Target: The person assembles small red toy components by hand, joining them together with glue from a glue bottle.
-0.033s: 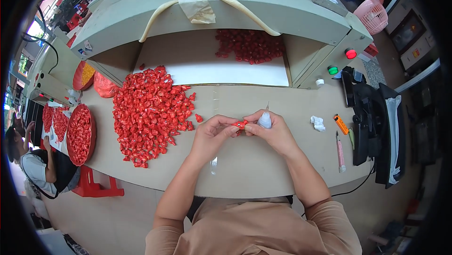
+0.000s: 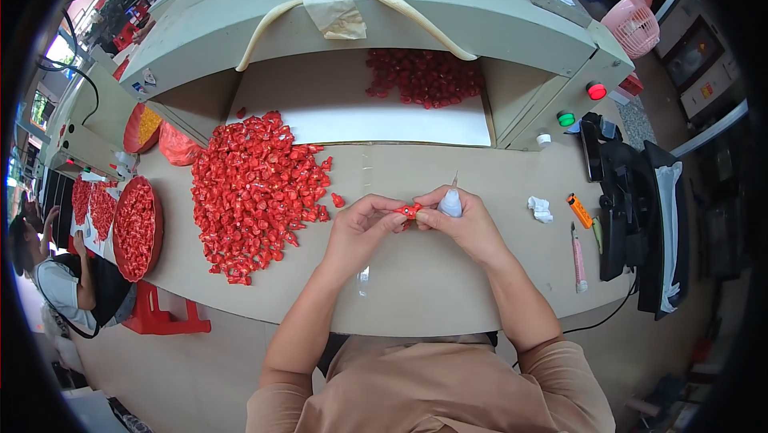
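Over the middle of the table, my left hand point(image 2: 362, 227) and my right hand point(image 2: 466, 227) meet, pinching one small red glossy piece point(image 2: 410, 211) between thumbs and fingers. The piece has small light and dark marks; its exact kind is too small to tell. Tucked in my right hand is also a small pale squeeze bottle point(image 2: 450, 203) with a thin needle tip pointing up. To the left of my left hand spreads a large heap of similar red pieces point(image 2: 252, 193), with a single one point(image 2: 338, 200) lying nearest to that hand.
A pale cabinet point(image 2: 448, 13) with an open bay stands behind, more red pieces point(image 2: 424, 79) inside. At right lie crumpled tissue point(image 2: 540, 209), an orange lighter point(image 2: 579, 211), a pink craft knife point(image 2: 578, 259) and black equipment point(image 2: 620, 193). A red basin point(image 2: 160, 229) and a seated co-worker point(image 2: 68, 281) are left.
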{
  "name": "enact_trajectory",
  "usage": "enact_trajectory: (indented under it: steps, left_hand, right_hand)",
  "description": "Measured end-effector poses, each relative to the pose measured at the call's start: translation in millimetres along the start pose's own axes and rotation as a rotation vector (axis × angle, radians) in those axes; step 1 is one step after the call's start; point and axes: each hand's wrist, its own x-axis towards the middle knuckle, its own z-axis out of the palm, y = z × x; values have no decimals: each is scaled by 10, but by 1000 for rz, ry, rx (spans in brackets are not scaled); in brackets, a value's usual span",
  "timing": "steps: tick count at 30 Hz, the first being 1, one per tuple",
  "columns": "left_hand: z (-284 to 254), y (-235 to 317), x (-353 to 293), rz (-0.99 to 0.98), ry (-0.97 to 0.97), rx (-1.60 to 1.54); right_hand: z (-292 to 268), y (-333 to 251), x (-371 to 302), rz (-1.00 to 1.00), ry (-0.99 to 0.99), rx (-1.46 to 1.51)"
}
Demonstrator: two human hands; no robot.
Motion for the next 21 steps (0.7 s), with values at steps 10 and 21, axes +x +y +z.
enact_trajectory:
  steps: [10,21]
  left_hand:
    - [17,12,0,18,-16,32]
    - [25,-20,-23,7,-17,51]
  right_hand:
    - [-12,-62,-5,71,-19,54]
    - [-68,-58,1,102,-67,9]
